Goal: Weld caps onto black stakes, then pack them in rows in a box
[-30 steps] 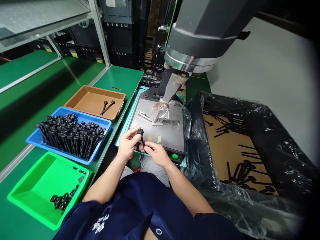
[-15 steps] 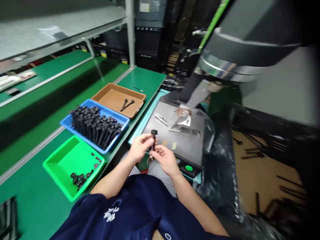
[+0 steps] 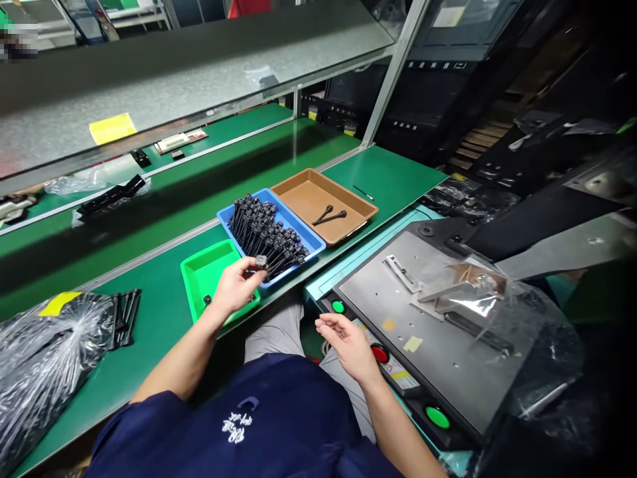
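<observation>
My left hand is closed, thumb and forefinger pinching a black rod with a square head. Only the head shows clearly; its shaft is hidden or blends with the rods behind. This hand is above the near edge of the blue tray, packed with several similar black rods. Beneath the wrist lies the green tray, with a few small black pieces in it. My right hand hovers over my lap, its fingers drawn together with nothing visible in them, left of the machine's red button.
A brown tray holds two black rods. To the right stands a machine with a metal plate, green buttons and a plastic-wrapped arm. Bagged rods lie at the left on the green bench. A shelf overhangs the bench.
My hands have parted. The left one has carried the black rod leftward to the trays; the right one has let go and stays over my lap. The view has turned left.
</observation>
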The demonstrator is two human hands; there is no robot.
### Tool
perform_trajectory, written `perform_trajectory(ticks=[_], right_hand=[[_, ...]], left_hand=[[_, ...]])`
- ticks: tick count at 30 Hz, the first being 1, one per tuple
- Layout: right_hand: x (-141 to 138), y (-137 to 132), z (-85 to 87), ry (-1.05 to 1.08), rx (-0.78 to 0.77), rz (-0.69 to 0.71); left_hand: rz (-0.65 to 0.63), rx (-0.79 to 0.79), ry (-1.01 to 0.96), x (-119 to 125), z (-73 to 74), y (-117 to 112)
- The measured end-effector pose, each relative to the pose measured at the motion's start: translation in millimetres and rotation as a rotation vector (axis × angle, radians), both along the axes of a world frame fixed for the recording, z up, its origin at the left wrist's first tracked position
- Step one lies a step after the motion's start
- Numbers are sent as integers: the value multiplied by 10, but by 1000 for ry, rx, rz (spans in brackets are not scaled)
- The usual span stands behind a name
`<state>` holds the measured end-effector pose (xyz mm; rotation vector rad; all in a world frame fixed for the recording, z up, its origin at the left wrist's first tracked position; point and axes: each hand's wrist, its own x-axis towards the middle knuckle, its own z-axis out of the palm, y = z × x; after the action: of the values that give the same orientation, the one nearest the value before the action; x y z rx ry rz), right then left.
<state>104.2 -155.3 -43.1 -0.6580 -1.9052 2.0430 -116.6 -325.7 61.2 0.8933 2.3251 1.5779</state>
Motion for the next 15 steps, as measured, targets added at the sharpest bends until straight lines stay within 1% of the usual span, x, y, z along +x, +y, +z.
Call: perform_trajectory(ticks=[3,7,12,15], right_hand=[[27,-31,11,-20,-16,6],[76,-51,14,-47,-31,-28],[161,-13,-85,-90,-61,-89],[184,-12,-156,-120,-62,-117]], left_hand=[[95,-134,130,-416,38,-44],[197,-242,241,-969,46,29],[368,-363,258,-1730,57,152],[397,-423,234,-2111,55,249]])
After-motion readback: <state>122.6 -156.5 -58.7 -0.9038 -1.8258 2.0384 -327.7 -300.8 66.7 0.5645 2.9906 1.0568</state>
